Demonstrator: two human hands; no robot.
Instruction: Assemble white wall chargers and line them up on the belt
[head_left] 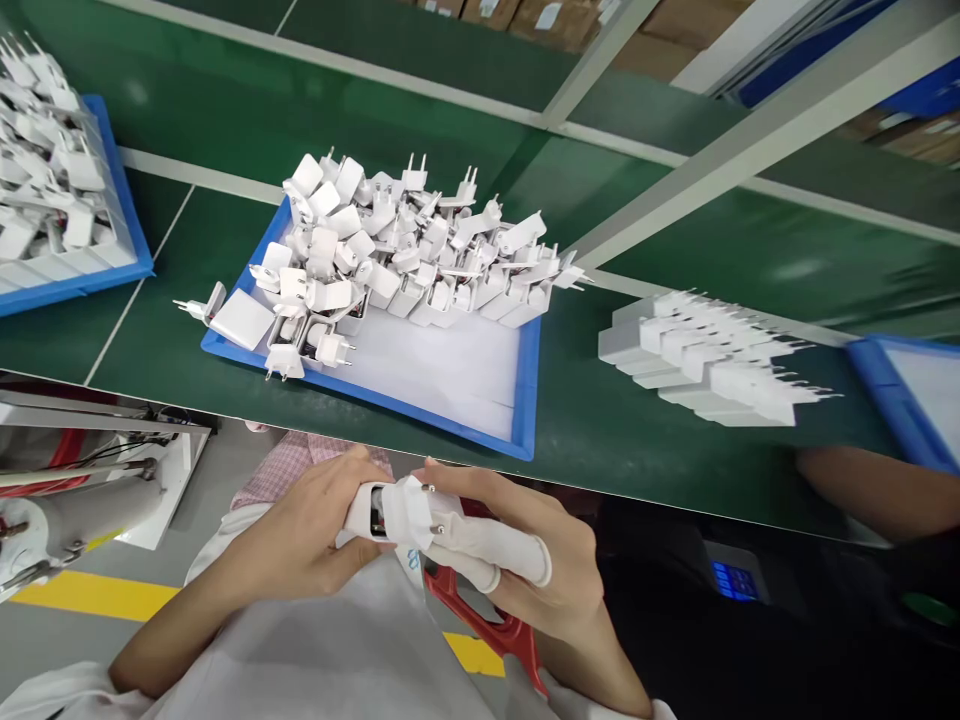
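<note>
Close to my body, just in front of the bench edge, my left hand (322, 530) grips the housing of a white plug charger (364, 512). A gap in its side shows dark parts within. The pronged end piece (409, 515), two metal pins facing right, is pinched in my right hand (540, 560), which wears white finger cots on some fingers. Whether that end piece is fully seated I cannot tell. Beyond my hands lies a blue-rimmed tray (420, 400) heaped with white plug chargers (405, 240), several showing open housings.
A second loaded tray (124, 210) stands at the left. On the green bench (570, 400), a block of chargers (697, 360) sits in neat rows. Farther right are another blue tray (885, 390) and another person's forearm (862, 490). A red object (487, 620) lies below my right hand.
</note>
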